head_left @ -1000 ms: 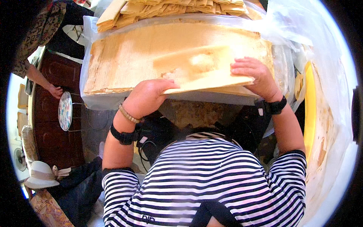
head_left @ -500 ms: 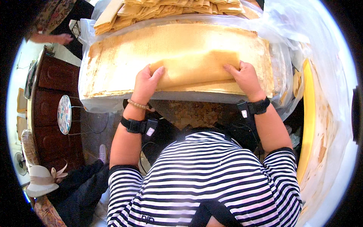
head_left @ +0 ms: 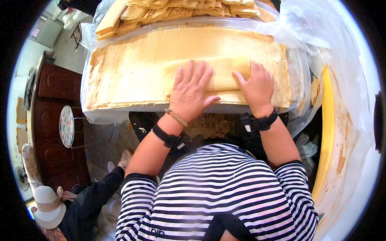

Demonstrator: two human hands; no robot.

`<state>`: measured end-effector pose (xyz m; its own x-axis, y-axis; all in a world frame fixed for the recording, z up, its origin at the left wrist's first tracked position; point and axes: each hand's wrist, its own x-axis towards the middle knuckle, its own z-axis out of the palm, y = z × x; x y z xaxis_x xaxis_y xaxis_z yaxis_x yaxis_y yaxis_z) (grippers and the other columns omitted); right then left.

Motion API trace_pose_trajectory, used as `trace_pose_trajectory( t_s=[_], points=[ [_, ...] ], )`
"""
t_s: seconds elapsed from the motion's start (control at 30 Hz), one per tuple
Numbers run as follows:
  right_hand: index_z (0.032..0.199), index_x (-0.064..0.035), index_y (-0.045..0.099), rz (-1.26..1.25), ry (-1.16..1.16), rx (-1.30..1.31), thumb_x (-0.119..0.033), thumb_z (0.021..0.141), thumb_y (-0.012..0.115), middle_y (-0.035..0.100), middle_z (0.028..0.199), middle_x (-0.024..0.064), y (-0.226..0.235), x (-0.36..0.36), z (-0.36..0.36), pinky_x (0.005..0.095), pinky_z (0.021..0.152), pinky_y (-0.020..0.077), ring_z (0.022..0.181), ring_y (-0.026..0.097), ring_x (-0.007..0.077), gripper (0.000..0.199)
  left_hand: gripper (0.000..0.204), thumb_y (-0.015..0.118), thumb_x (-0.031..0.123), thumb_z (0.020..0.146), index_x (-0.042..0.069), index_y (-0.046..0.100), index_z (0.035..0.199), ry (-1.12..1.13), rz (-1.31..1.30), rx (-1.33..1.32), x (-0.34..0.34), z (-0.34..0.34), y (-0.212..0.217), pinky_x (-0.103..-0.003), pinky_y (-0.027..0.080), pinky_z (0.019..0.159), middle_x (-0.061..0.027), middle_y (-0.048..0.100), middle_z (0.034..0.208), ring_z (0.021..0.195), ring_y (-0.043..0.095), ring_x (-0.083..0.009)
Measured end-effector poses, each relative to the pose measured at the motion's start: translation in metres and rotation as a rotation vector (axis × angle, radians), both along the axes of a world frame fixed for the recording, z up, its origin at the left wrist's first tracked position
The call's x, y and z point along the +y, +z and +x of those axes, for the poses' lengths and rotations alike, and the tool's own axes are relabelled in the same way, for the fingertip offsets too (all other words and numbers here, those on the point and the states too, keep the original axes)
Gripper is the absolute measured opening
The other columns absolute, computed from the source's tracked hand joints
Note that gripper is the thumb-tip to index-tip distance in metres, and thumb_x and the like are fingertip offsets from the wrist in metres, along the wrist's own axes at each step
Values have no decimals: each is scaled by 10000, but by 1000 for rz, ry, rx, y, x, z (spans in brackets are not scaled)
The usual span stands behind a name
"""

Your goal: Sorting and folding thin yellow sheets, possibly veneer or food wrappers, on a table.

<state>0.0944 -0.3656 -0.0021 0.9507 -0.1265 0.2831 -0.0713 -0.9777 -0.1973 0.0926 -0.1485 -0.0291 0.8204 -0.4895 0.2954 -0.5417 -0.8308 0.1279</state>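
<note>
One tan sheet (head_left: pixel 226 75) is apparently pressed flat under spread, ungrasping left hand (head_left: pixel 190 87); right hand (head_left: pixel 257 86) curled at right end, grip unclear; even pressure seemingly needed next.

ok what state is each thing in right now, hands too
broad tan layered stack: lying flat
thin tan sheet: folded, on the stack
left hand: flat on the sheet, fingers spread
right hand: at the sheet's right end, thumb apart from fingers, grip unclear
pile of folded tan sheets: stacked unevenly
translucent plastic sheeting: draped, wrinkled
round patterned stool: standing
pale brimmed hat: worn by another person
</note>
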Motion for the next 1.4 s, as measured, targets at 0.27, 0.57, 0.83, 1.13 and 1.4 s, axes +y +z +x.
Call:
trace_pose_trajectory(
  t_s=[0.27, 0.57, 0.83, 1.13, 1.4],
  points=[
    [1435, -163, 493, -102, 567, -33, -429, 939, 570, 396, 1541, 95, -26, 12, 3, 484, 1185, 224, 1448, 309, 309, 568, 875, 612, 647, 831, 129, 393, 1502, -40, 3, 72, 0, 8, 4, -574, 184, 1173, -146, 339, 1570, 1472, 253, -377],
    [1446, -72, 461, 170, 618, 8, -265, 958, 559, 432, 1508, 147, -27, -6, 8, 454, 1190, 235, 1419, 351, 328, 534, 697, 606, 510, 884, 50, 465, 1388, -158, 126, -77, 9, 30, -5, -476, 392, 1041, -196, 485, 1401, 1310, 450, -380],
    [1404, -27, 496, 141, 292, -147, -165, 958, 550, 453, 1479, 200, -32, -79, 18, 454, 1179, 266, 1395, 375, 380, 470, 323, 540, 163, 903, 70, 574, 1211, -103, 71, -286, 29, 49, 30, -326, 521, 542, -54, 626, 833, 693, 644, -198],
    [1405, -86, 523, -83, 214, -44, -149, 942, 554, 438, 1509, 155, -37, -77, 4, 451, 1176, 269, 1420, 366, 337, 469, 252, 502, 175, 963, 135, 573, 1202, 717, 217, -668, 189, 225, 150, -382, 556, 505, -81, 673, 722, 606, 686, -256],
    [1389, -129, 546, -146, 135, 26, -209, 947, 556, 451, 1501, 139, -24, -63, 8, 477, 1161, 267, 1431, 358, 302, 449, 390, 498, 352, 953, 27, 627, 1123, 359, -26, 26, 268, 318, 75, -502, 490, 930, -246, 652, 1152, 1085, 613, -411]
  ],
)
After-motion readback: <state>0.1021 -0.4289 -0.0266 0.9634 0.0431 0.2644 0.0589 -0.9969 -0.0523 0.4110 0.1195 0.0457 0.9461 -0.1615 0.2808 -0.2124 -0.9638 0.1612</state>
